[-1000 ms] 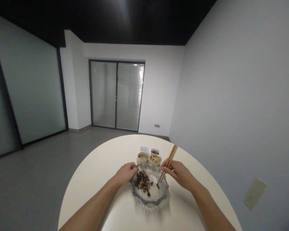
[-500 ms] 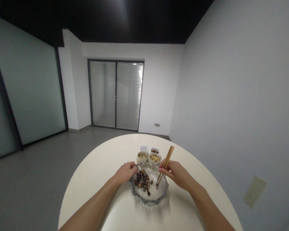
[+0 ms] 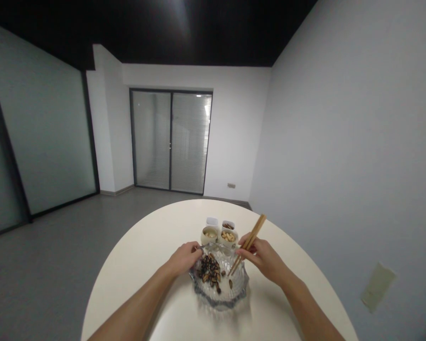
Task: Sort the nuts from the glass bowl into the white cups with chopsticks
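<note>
My left hand (image 3: 184, 257) is closed on the left rim of a clear glass bowl (image 3: 220, 301) with a wavy edge. A pair of wooden chopsticks (image 3: 256, 227) is held in my right hand (image 3: 261, 255), tips pointing down into the bowl. Dark seeds or nuts (image 3: 209, 271) are heaped in the bowl's left half; their exact kind is hard to tell. One brown piece (image 3: 230, 284) lies apart on the right, just below the chopstick tips. The tips look empty.
Behind the bowl stand two round cups, one with pale contents (image 3: 210, 233) and one with peanut-like pieces (image 3: 228, 236). Farther back are a white container (image 3: 212, 221) and one with brown pieces (image 3: 228, 225). All rest on a round white table (image 3: 138, 255).
My right hand and the chopsticks have shifted slightly right, and the tips have lifted off the brown piece, which now lies alone. My left hand stays on the rim.
</note>
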`<state>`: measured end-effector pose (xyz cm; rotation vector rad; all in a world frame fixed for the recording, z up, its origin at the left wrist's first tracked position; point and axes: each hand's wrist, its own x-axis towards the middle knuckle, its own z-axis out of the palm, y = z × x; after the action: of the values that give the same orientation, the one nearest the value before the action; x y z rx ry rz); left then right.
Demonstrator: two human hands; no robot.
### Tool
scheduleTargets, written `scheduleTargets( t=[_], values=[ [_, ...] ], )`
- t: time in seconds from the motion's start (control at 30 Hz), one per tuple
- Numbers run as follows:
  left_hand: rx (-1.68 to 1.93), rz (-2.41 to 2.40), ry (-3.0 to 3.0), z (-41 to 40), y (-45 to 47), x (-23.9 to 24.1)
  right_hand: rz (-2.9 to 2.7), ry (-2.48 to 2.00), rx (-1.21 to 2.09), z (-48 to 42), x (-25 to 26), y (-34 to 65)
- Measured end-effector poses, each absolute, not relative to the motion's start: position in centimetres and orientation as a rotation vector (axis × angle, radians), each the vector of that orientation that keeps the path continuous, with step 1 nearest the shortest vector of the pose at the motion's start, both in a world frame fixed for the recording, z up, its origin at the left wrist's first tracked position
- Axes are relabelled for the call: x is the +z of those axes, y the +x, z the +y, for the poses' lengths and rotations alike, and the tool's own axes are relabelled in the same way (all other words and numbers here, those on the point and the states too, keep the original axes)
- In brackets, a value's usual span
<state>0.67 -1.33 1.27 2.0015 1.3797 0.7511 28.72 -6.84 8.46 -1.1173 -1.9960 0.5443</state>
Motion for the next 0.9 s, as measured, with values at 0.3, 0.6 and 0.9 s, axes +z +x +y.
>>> scheduleTargets(
  t=[0.3, 0.6, 0.9],
  values=[
    [0.757, 1.395, 2.008, -1.47, 0.87, 1.49, -1.981, -1.152, 0.676, -6.58, 7.98, 28.65],
    [0.747, 1.430, 2.002, -1.65, 0.76, 1.36, -1.955, -1.115, 0.765, -6.87, 8.04, 28.31],
    [0.764, 1.412, 2.012, -1.90, 0.85, 1.48, -1.848, -1.025, 0.625, -6.52, 7.83, 28.84]
  ],
)
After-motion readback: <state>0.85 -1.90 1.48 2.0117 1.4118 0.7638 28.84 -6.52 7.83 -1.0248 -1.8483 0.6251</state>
